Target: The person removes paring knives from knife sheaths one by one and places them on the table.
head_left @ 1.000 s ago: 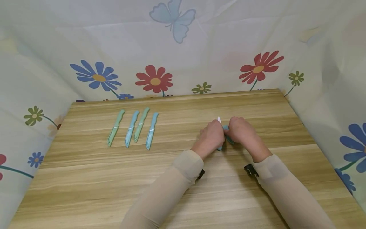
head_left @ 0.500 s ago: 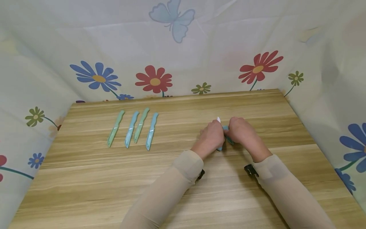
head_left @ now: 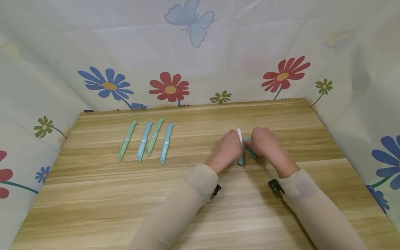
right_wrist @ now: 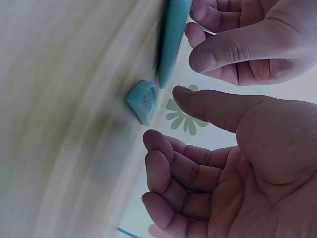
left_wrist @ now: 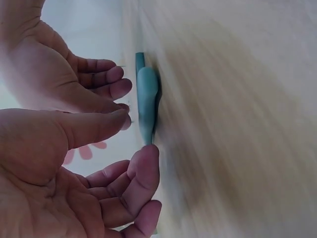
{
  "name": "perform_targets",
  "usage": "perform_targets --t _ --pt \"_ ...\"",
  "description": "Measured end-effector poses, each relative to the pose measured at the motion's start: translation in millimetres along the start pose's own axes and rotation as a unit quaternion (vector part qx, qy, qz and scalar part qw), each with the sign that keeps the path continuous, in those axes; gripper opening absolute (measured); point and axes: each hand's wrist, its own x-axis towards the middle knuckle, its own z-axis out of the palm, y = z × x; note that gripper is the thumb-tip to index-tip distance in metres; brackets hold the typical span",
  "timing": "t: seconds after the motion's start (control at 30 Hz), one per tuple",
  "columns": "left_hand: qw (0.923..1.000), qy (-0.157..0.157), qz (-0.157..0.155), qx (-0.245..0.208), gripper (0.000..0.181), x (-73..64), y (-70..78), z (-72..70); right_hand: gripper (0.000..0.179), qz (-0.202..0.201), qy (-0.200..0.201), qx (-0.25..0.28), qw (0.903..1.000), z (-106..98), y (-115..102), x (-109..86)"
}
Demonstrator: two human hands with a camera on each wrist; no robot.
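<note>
An unsheathed knife [head_left: 241,160] with a light blade and a teal handle lies on the wooden table. Just right of it lies its teal sheath [head_left: 251,151]. My left hand [head_left: 227,147] is beside the knife, thumb and fingers spread apart and a fingertip right at the handle's far end in the left wrist view, where the handle [left_wrist: 148,101] shows whole. My right hand [head_left: 265,142] hovers over the sheath; in the right wrist view its loosely bent fingers stand apart from the thumb, with the sheath [right_wrist: 142,101] on the table just beyond the fingertips.
On the table's left side lie several sheathed knives in a slanted row: a green knife [head_left: 127,140], a blue knife [head_left: 145,141], another green knife [head_left: 155,137] and another blue knife [head_left: 167,144]. A flower-printed cloth [head_left: 243,45] surrounds the table's back and sides.
My left hand has let go of the knife and shifted slightly left, uncovering more of blade and handle. The right hand has barely moved; the sheath stays in place.
</note>
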Motion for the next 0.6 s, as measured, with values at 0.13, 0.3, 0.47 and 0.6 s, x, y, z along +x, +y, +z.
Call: perform_targets --t 0.13,0.3,0.47,0.6 --pt "0.9994 0.004 0.010 0.033 0.030 -2.5 -5.4 -5.9 0.037 -0.005 0.013 -0.001 0.9999 -2 -2 -2.3" --pt "0.9951 0.026 0.022 0.093 0.034 -6.7 -11.4 -14.5 0.048 -0.013 0.032 -0.007 0.9994 -5 -8 -5.2" --pt "0.9910 0.051 0.032 0.119 0.035 -12.9 -20.0 -23.5 0.054 -0.029 0.058 -0.013 0.9978 -5 -16 -6.8" --pt "0.9899 0.066 0.044 0.117 0.038 -19.0 -30.5 -31.3 0.052 -0.056 0.091 -0.028 0.9939 -3 -20 -8.0"
